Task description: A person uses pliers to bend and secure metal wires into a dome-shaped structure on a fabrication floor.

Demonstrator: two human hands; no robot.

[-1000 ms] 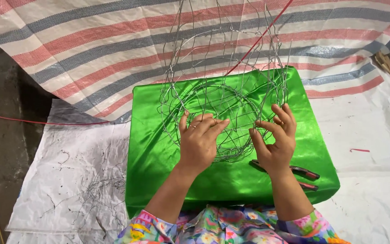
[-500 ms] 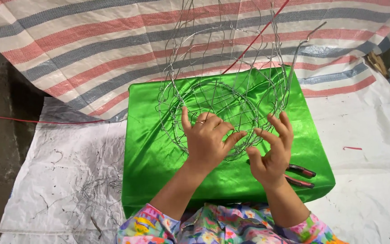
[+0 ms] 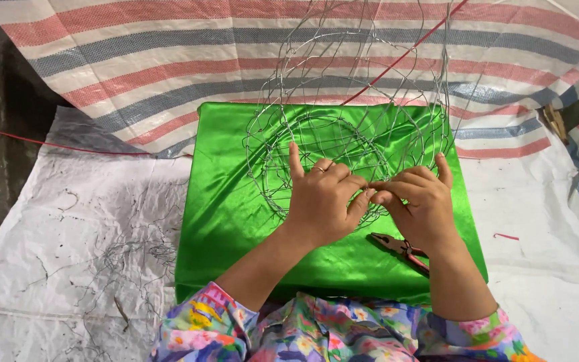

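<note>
A basket-shaped frame of thin silver wire (image 3: 343, 100) stands on a block covered in shiny green cloth (image 3: 229, 201). My left hand (image 3: 319, 201) and my right hand (image 3: 420, 201) meet at the near rim of the wire frame. Their fingertips pinch the same spot of wire, with the left index finger raised. A ring shows on my left hand. Red-handled pliers (image 3: 403, 249) lie on the green cloth just under my right wrist.
A striped red, blue and white tarp (image 3: 135, 60) hangs behind the block. White woven sheeting (image 3: 68, 234) with wire scraps covers the ground. A red cord (image 3: 35, 142) runs across the left, and another red strand (image 3: 403, 57) crosses through the frame.
Both hands have drawn together from apart on the frame; their fingertips now meet at one spot on the near rim.
</note>
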